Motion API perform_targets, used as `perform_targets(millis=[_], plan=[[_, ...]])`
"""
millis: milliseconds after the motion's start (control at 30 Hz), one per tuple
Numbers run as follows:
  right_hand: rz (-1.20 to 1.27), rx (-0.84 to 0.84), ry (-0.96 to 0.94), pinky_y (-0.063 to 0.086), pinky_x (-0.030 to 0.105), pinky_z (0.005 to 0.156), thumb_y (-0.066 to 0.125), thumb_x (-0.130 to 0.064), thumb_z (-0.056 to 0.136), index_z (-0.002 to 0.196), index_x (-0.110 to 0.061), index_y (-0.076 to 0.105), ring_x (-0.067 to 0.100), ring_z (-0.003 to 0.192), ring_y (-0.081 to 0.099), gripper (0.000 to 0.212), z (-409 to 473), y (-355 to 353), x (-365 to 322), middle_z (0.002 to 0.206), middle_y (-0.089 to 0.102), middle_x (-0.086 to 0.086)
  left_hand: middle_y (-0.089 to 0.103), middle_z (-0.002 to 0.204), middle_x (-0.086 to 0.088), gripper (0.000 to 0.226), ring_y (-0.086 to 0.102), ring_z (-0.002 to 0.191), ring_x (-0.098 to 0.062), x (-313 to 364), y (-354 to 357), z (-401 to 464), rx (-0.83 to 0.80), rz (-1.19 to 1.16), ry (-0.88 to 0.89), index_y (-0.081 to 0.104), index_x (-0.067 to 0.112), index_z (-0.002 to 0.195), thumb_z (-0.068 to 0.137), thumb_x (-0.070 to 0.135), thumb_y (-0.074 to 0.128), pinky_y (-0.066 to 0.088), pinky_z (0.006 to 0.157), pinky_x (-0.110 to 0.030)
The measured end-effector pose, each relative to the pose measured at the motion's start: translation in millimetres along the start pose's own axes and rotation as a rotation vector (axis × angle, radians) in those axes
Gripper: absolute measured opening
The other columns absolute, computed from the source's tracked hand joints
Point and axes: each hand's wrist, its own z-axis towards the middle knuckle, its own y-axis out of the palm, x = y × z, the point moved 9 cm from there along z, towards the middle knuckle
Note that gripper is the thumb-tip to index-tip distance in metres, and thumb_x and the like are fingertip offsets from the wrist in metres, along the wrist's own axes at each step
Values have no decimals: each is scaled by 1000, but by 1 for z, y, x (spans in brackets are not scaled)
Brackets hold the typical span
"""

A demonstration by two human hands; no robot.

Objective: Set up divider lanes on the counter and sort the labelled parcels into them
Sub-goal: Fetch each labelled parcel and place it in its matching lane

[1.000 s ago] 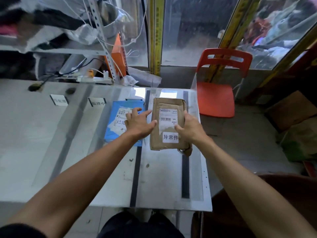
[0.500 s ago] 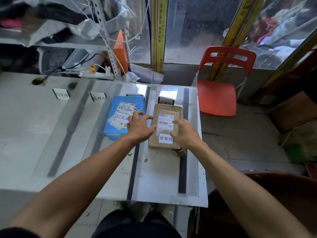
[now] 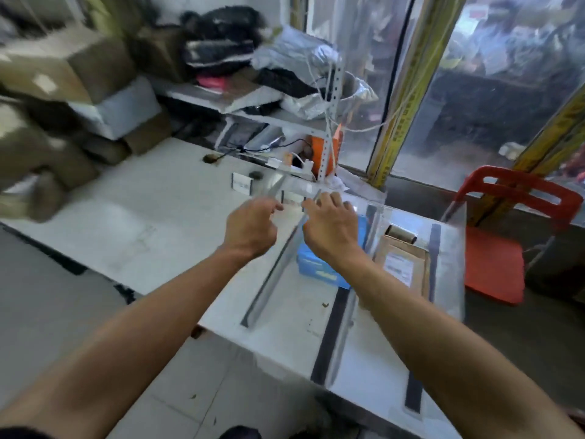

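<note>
Dividers: clear divider panels [image 3: 272,274] stand upright on white counter [image 3: 126,223]. Blue parcel [image 3: 319,267] in lane right of nearest panel; brown parcel [image 3: 403,264] one lane further right. Left hand [image 3: 250,229] and right hand [image 3: 329,226] hover above panel, fingers loosely curled; grip unclear, blurred. Label card [image 3: 242,184] beyond. Red chair [image 3: 503,236] right of counter.
</note>
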Motion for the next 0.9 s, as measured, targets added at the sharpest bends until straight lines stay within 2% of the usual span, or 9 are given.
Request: perform_targets(millis=[67,133,233,333,433,567,733,900], plan=[[-167,-27,-127,42,40,85,59,-19,85,110,-15,73,33,113,54,30,17,2,-71,115,65,11,67,121,-4,46,62,109,-30,-54,-51,-17,54,270,26,68,23,124,84,3,58,51,88,-40],[-210,-40,-209,40,43,92,53,-23,92,113,-15,71,32,121,50,29,30,4,-139,123,63,11,65,120,-7,47,60,110,-31,-117,-98,-40,81,437,-10,66,20,125,84,0,56,49,88,-42],[-242,-65,-307,36,45,102,41,-34,101,123,-15,63,31,129,44,36,43,13,-234,134,58,11,64,116,-7,45,60,108,-30,-211,-160,-86,124,597,-96,64,19,124,86,-2,50,49,90,-42],[-258,-101,-392,35,44,100,38,-37,103,126,-17,59,28,126,45,37,43,27,-327,132,58,7,61,114,-6,41,59,109,-30,-290,-208,-138,93,694,-210,64,19,122,87,1,56,48,87,-39],[-273,-140,-505,37,40,94,40,-37,103,125,-19,57,25,120,47,33,36,44,-413,128,58,5,59,117,-4,35,56,111,-27,-346,-246,-185,78,761,-320,62,20,119,89,4,56,41,84,-35],[-293,-166,-601,38,38,94,45,-35,102,123,-20,57,25,118,49,29,37,58,-499,128,58,5,58,118,-4,34,53,113,-26,-404,-290,-221,120,760,-442,62,20,120,90,5,54,42,88,-35],[-322,-147,-662,39,38,92,49,-35,99,124,-20,58,25,118,51,30,66,72,-568,128,59,5,56,118,-3,33,51,112,-24,-471,-315,-229,155,751,-535,65,21,116,88,4,58,42,85,-33],[-290,-154,-663,40,37,89,51,-37,99,124,-20,59,26,120,50,32,120,103,-626,129,58,5,57,114,-2,32,52,107,-24,-538,-321,-194,156,739,-539,65,19,111,86,1,58,44,83,-32]])
